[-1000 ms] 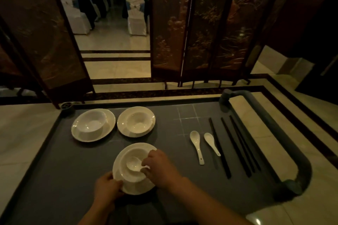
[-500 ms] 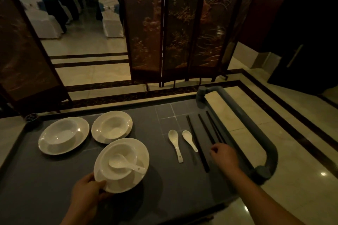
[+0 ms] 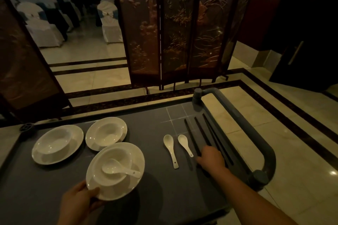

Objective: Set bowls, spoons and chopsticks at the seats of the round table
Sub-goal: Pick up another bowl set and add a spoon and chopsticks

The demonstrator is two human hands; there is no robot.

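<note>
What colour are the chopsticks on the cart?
Black. The chopsticks show best in the head view, lying right of the white spoons.

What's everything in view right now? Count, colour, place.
Plates: 3, white, left half of cart, one bowl on each.
Bowls: 3, white, on the plates.
Spoons: 3, white; two loose mid-cart, one in the nearest bowl.
Chopsticks: dark, right side of cart; count unclear.
Cart: 1, grey, handle at right.
Folding screen: 1, dark carved, behind cart.
Covered chairs: several, white, far left.
Left hand: grips nearest plate's rim.
Right hand: on chopsticks' near ends; grip unclear.
</note>
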